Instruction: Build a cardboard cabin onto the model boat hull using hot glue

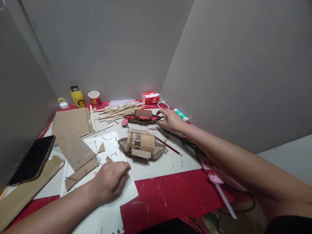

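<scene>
My left hand (110,180) rests in a loose fist on a white sheet of paper (109,214), with no object showing from it; its palm is hidden. Ahead of it sits a cardboard model boat (141,146) with an arched, printed cover. Behind that stands a dark brown model boat (143,116) with a red inside and a rounded roof. My right hand (172,119) reaches to this boat's right tip, thumb and fingers apart around it. Whether the fingertips touch the boat I cannot tell. A dark red pencil (168,145) lies beside the cardboard boat.
Thin wooden sticks (119,110) are heaped at the back. Cardboard pieces (70,123) and a phone (32,159) lie on the left. A yellow bottle (78,97), a paper cup (94,98) and a red box (150,97) stand along the wall. A glue gun (214,177) hangs over the right edge.
</scene>
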Demonstrator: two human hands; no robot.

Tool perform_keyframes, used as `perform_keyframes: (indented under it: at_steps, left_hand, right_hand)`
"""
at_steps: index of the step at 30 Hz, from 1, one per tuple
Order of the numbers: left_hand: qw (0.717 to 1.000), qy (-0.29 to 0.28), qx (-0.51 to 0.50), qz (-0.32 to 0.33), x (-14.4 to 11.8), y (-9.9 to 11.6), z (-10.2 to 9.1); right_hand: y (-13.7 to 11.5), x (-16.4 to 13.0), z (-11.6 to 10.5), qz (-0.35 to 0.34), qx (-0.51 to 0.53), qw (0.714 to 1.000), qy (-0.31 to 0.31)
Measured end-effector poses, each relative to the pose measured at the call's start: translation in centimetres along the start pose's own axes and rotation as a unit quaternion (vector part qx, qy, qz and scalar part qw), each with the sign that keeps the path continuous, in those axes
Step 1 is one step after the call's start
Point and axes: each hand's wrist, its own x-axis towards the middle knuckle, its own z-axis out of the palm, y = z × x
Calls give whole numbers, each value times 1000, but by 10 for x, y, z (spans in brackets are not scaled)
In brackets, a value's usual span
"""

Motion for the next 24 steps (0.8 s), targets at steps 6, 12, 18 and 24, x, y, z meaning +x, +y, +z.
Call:
perform_keyframes:
  at_steps: [6, 12, 18, 24]
  left_hand:
    - [997, 1, -27, 66, 3, 1, -1]
    - [996, -14, 4, 91, 4, 3, 0]
    - [997, -14, 23, 67, 3, 4, 0]
    - [998, -39, -4, 47, 3, 2, -3]
  right_hand:
    - [20, 23, 17, -61, 5, 998, -31]
    - [29, 23, 26, -101, 49, 991, -70]
    - [41, 24, 28, -91, 102, 990, -46]
    - [53, 24, 15, -95, 142, 985, -35]
